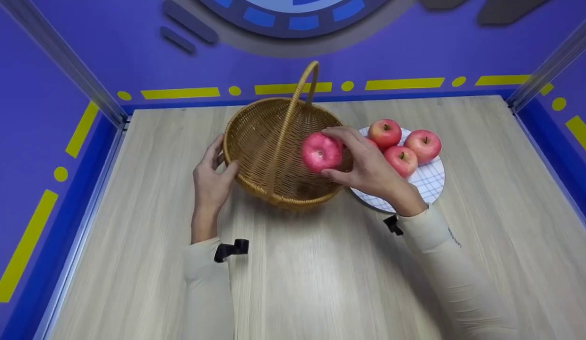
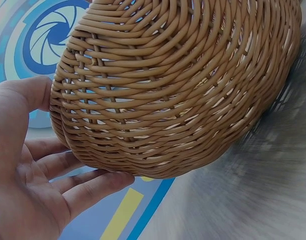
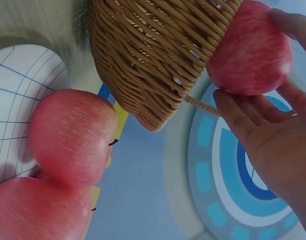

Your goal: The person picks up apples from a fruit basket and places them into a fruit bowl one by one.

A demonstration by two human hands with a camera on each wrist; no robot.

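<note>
A brown wicker basket (image 1: pixel 253 141) with an arched handle stands on the table. My left hand (image 1: pixel 211 182) grips its left rim; in the left wrist view the thumb lies at the rim and the fingers spread along the woven outside (image 2: pixel 158 110). Over the basket's right part, my right hand (image 1: pixel 375 165) holds a red apple (image 1: pixel 320 153) between thumb and fingers. The right wrist view shows that apple (image 3: pixel 250 50) beside the basket's rim. Right of the basket, several red apples (image 1: pixel 423 146) sit on a white plate (image 1: pixel 430 184) with blue checked lines.
The light wood table (image 1: pixel 302 264) is bounded by a blue panel (image 1: pixel 392 52) at the back and blue side walls. The plate stands close to the basket, partly under my right forearm. The basket's handle (image 1: pixel 293 104) rises to the left of the held apple.
</note>
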